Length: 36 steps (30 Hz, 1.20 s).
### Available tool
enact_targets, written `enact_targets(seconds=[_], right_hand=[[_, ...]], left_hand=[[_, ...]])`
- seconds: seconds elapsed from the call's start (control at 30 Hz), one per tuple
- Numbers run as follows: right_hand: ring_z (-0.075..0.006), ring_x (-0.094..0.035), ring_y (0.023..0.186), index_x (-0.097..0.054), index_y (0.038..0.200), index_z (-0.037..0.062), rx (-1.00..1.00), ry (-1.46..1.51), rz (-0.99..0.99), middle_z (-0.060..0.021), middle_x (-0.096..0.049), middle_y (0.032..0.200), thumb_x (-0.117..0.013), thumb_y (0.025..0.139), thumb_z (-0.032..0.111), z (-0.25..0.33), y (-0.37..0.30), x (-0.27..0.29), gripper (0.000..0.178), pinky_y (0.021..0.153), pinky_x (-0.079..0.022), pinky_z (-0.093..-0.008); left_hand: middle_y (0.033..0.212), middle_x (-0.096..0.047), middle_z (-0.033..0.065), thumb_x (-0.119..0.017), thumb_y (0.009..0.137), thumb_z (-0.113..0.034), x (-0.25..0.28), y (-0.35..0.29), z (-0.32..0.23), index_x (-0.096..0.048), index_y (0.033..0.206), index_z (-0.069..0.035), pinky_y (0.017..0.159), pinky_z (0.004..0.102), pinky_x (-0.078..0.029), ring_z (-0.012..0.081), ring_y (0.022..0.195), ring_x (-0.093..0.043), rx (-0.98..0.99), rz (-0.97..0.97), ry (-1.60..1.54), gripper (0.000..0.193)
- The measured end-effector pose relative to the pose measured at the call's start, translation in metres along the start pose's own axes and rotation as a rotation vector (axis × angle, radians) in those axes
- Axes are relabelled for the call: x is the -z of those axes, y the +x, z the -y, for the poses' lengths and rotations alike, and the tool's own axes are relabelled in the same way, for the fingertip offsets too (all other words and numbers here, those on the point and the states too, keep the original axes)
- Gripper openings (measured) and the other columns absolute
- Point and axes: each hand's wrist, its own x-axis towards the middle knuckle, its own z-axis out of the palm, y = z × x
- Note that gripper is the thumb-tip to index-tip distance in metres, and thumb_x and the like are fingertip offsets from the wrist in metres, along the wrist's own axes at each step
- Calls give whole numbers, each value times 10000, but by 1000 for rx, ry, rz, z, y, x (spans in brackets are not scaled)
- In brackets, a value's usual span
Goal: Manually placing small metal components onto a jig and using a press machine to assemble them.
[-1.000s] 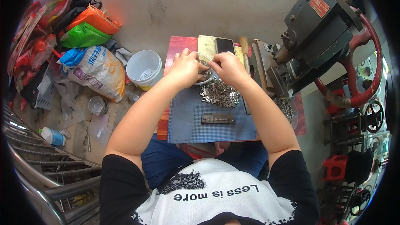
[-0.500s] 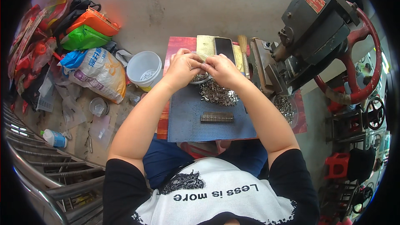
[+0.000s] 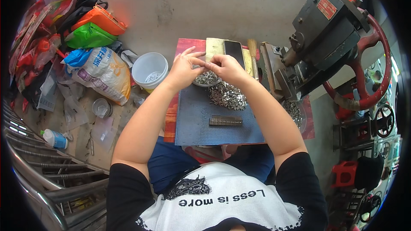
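Note:
My left hand (image 3: 185, 69) and my right hand (image 3: 228, 68) meet fingertip to fingertip above a round bowl (image 3: 207, 85) of small shiny metal pieces. Thumb and forefinger of the left are pinched, its other fingers raised and spread. The right is closed in a pinch against it. Whatever is between the fingertips is too small to make out. Beside the bowl, a heap of small metal pieces (image 3: 227, 96) lies on a blue textured mat (image 3: 190, 115). Closer to me on the mat rests a dark metal bar (image 3: 226, 121) made of a row of segments.
A phone (image 3: 233, 52) lies on a yellow cloth (image 3: 214, 47) beside a brush (image 3: 252, 50). At right stands a dark press (image 3: 329, 30) with a red handwheel (image 3: 382, 55); more metal pieces (image 3: 293, 113) lie below it. A white bucket (image 3: 150, 65) and sacks (image 3: 100, 75) are left.
My hands have drawn slightly toward me, and the left fingers have lifted and spread, uncovering more of the bowl. The whole view has shifted slightly.

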Motion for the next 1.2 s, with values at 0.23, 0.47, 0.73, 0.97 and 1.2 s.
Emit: enact_targets(seconds=[0.23,0.47,0.73,0.97,1.2], right_hand=[[-68,-564,745,-745,935,8,-102,218,-73,4,-686,795,-740,923,325,3,6,2,317,691,-463,-277],[-96,-640,804,-749,951,-33,-29,463,-155,-56,-735,869,-785,873,206,-4,4,-10,254,735,-492,-268],[-70,-579,727,-734,920,-12,-45,299,-135,-22,-701,812,-737,917,201,-5,6,-12,214,663,-468,-257],[-74,-605,778,-726,960,-23,-53,279,-33,-30,-712,850,-710,942,216,-7,7,-6,240,688,-476,-253],[-65,-585,779,-724,970,-13,-102,234,-37,-23,-704,849,-712,943,219,5,-7,-4,234,686,-471,-255]], left_hand=[[1324,-657,75,-775,827,-300,-2,-2,-8,-806,997,-198,1164,513,-250,303,1405,-427,-17,-74,-25,200],[1196,-721,19,-759,828,-336,-8,-2,-11,-807,961,-191,1159,534,-246,267,1354,-479,-14,-183,83,203],[1090,-745,16,-823,734,-377,-6,-6,-25,-791,874,-147,1149,539,-252,254,1301,-519,31,-200,343,270],[1147,-720,16,-809,751,-334,-5,-10,-30,-776,857,-146,1163,547,-214,250,1305,-511,-51,-286,362,218],[1201,-691,14,-765,801,-273,-11,-23,-31,-761,867,-139,1159,543,-219,254,1294,-506,-145,-340,377,149]])
